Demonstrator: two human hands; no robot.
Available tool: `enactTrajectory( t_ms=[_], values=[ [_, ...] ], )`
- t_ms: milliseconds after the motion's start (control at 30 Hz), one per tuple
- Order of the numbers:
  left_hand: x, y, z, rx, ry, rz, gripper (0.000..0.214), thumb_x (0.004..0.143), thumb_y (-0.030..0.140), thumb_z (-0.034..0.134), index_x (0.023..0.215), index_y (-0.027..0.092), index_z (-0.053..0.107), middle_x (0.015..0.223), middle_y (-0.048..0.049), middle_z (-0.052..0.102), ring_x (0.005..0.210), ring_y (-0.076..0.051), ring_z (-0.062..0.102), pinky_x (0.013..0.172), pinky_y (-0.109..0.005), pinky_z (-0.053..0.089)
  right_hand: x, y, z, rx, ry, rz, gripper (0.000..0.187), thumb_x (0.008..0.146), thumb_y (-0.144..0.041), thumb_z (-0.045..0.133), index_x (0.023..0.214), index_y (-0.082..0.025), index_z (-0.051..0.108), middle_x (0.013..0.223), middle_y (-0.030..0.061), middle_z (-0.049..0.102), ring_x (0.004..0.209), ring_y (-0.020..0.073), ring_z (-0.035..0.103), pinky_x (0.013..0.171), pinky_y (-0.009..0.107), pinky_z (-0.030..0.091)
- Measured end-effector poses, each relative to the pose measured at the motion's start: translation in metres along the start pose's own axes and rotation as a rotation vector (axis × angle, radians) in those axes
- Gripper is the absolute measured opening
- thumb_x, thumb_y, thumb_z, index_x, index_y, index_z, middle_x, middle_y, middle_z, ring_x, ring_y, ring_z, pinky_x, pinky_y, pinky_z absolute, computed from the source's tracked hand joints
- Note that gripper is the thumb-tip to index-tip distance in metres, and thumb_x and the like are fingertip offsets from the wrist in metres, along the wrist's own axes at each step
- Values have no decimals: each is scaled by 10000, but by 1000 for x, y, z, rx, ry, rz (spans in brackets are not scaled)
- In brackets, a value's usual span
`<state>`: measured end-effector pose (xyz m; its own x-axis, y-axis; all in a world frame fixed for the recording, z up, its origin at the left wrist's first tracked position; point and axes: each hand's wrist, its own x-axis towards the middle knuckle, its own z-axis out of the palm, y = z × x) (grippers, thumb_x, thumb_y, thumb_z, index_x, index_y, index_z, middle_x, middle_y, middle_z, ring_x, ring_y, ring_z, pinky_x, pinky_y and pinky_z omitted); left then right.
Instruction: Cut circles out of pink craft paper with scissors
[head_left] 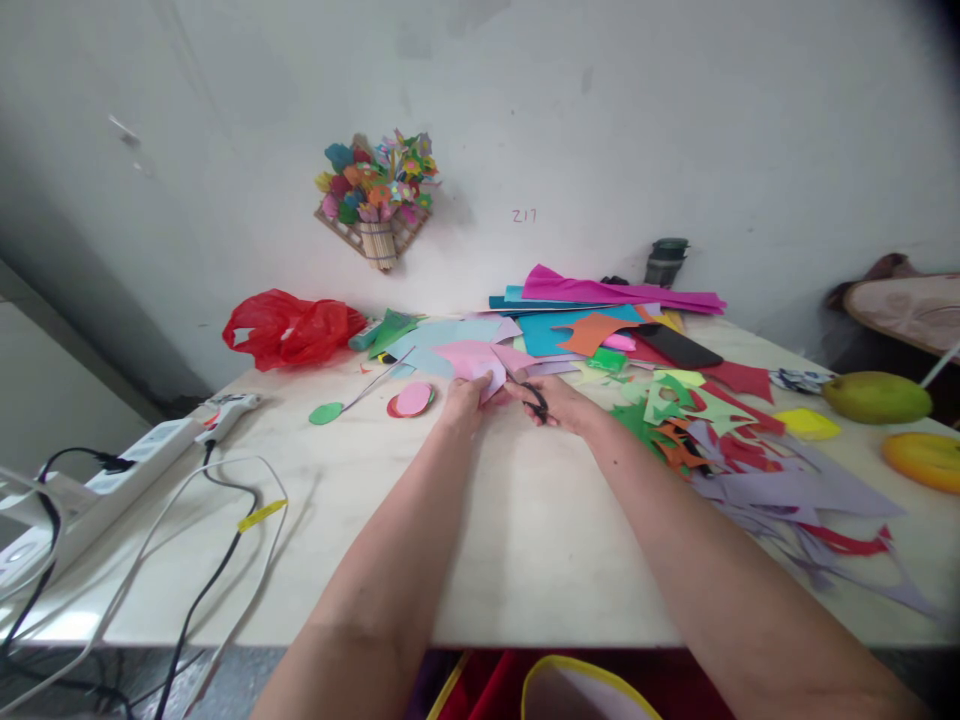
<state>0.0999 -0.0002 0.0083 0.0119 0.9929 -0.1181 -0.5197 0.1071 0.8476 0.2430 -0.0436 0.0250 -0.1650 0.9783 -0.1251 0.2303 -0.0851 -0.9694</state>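
My left hand [463, 398] is closed on a sheet of pink paper [471, 360], holding it up over the middle of the table [525, 540]. My right hand [556, 402] grips black-handled scissors [534, 397], whose blades reach into the pink sheet's right edge. Both hands sit close together, just in front of a pile of coloured paper sheets [570, 320]. A stack of round paper cut-outs, pink on red [411, 400], lies just left of my left hand, and a green oval on a thin stick [327, 412] lies further left.
Paper offcuts [720, 430] in green, red, orange and lilac cover the right side. A red plastic bag [289, 326] lies at the back left. A white power strip [112, 475] with cables sits at the left edge. A mango [876, 397] and a black phone [679, 347] are at the right.
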Motion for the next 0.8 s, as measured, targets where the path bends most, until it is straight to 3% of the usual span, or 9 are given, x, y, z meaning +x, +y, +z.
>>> enactTrajectory(
  t_ms=[400,800],
  values=[
    [-1,3,-1,30,-6,-1,47,760,24,596,725,52,611,644,-91,660,550,-175,641,612,-330,583,-2,-4,1,16,13,9,295,788,-354,683,678,-177,475,433,-68,470,308,39,397,277,143,198],
    [-2,4,0,11,6,-26,47,728,9,623,723,55,622,663,-109,676,662,-226,689,676,-368,599,4,5,-3,-6,-25,-24,313,783,-445,676,746,-174,523,471,-51,510,333,54,446,278,151,205]
  ],
)
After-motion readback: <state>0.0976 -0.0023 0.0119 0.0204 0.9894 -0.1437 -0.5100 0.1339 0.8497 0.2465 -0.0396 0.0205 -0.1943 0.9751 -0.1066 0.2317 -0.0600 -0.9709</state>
